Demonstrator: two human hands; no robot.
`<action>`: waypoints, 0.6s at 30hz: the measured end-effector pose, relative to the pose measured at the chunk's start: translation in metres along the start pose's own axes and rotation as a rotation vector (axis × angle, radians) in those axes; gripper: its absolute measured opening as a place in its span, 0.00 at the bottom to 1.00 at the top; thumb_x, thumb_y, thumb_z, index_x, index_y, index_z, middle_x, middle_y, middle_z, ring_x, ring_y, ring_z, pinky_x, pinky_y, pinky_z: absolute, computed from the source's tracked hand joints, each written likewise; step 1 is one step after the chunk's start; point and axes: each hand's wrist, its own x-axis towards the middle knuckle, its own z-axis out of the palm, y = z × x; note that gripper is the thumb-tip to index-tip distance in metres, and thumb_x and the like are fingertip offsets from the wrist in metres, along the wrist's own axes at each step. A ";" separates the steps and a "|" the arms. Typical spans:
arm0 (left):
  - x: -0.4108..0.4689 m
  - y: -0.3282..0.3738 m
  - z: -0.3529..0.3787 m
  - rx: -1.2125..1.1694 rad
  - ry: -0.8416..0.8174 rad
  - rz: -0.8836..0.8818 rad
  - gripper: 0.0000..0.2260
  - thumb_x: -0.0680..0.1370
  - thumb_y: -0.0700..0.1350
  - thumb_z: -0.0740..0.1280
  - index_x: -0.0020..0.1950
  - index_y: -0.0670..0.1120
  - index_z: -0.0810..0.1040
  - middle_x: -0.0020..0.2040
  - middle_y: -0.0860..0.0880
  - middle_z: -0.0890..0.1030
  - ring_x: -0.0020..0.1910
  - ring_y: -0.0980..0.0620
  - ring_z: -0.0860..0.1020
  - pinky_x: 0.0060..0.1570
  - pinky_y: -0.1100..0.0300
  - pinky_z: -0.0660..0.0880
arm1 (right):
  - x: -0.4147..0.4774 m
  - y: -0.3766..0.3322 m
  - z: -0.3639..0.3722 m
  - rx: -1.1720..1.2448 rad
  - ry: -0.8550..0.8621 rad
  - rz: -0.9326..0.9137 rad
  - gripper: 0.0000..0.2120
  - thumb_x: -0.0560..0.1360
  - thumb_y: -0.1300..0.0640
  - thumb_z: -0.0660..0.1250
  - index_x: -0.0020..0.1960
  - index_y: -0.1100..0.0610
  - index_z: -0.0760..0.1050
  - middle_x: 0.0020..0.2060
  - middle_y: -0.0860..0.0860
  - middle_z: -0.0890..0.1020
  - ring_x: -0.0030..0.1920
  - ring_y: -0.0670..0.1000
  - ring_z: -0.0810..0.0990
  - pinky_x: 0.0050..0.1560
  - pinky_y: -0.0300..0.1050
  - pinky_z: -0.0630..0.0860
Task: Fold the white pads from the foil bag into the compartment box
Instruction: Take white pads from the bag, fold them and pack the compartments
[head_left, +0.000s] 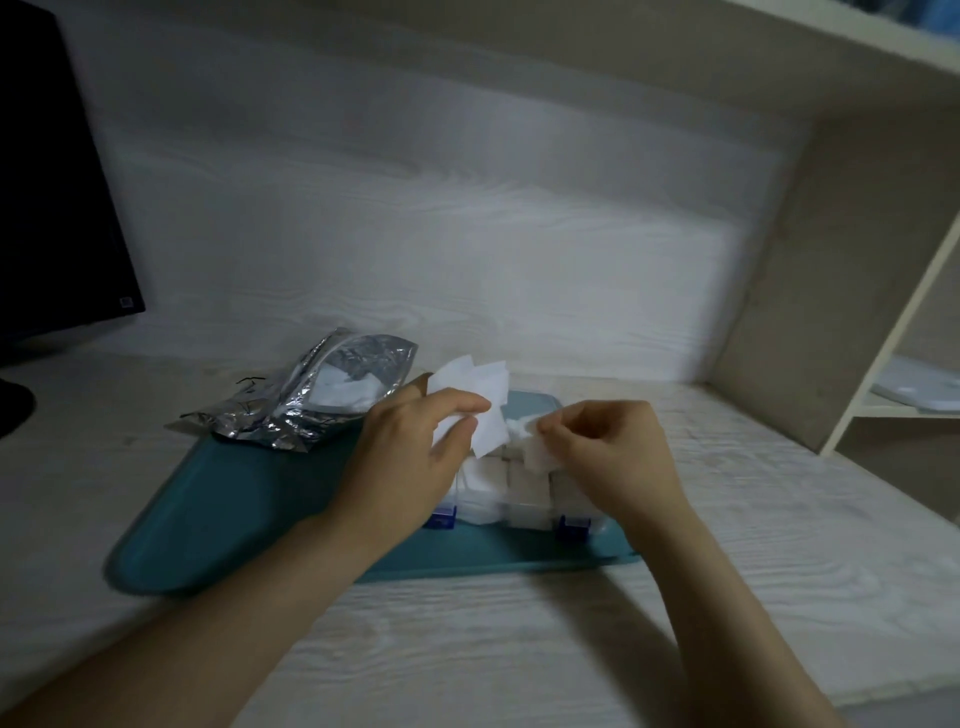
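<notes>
— On the teal tray (234, 509), what lies where?

— The foil bag (322, 400) lies flat at the tray's far-left end. Its long axis runs from near-left to far-right, and its open mouth points toward the box, with white pads showing inside. The compartment box (519, 499) sits right of the bag, long axis left to right across the tray, its blue latches (444, 517) on the near side. Its compartments hold white pads.

— And the hands?

— The left hand (415, 441) is over the box's left end, fingers and thumb pinching a few flat white pads (483, 395). These stand fanned out, their corners pointing up and away. The right hand (613, 457) is over the box's right part, fingers curled, pinching a small folded pad (535, 452) just above the compartments.

— Anything else?

— The tray rests on a pale wood-grain bench (467, 649). A dark monitor (52, 182) stands far left and a shelf unit (831, 260) stands to the right.
</notes>
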 end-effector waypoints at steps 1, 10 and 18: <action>0.000 0.000 0.001 -0.001 -0.004 0.004 0.10 0.77 0.36 0.76 0.56 0.47 0.88 0.51 0.47 0.85 0.50 0.56 0.80 0.54 0.76 0.70 | -0.005 0.002 0.001 -0.024 -0.001 0.002 0.08 0.76 0.54 0.74 0.40 0.55 0.87 0.35 0.50 0.87 0.39 0.49 0.85 0.35 0.43 0.81; -0.005 0.000 0.005 0.007 -0.075 -0.032 0.09 0.78 0.37 0.75 0.57 0.47 0.88 0.52 0.50 0.83 0.50 0.56 0.78 0.54 0.81 0.65 | -0.019 0.014 0.017 -0.285 -0.003 -0.060 0.05 0.75 0.49 0.72 0.45 0.45 0.88 0.37 0.40 0.86 0.43 0.46 0.83 0.54 0.54 0.80; -0.003 0.002 0.003 -0.041 -0.058 -0.023 0.09 0.79 0.38 0.75 0.56 0.49 0.88 0.50 0.54 0.83 0.48 0.60 0.78 0.52 0.80 0.68 | -0.028 0.003 0.009 -0.679 -0.107 -0.160 0.18 0.81 0.43 0.60 0.41 0.51 0.82 0.46 0.48 0.76 0.54 0.54 0.67 0.53 0.52 0.59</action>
